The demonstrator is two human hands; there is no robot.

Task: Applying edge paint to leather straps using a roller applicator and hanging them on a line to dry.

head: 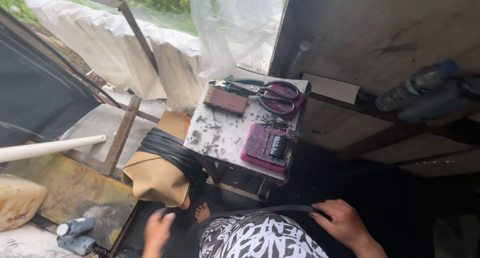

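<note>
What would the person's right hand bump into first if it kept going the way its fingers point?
The right hand, gripping a black strip, points left across the patterned lap. Straight on, it would probably reach the left hand holding the strip's other end, though depth is unclear.

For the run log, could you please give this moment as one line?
left hand: on black strap | right hand: holding strap | small table: scissors

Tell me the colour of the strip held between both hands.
Black strip, seen in the head view.
</note>
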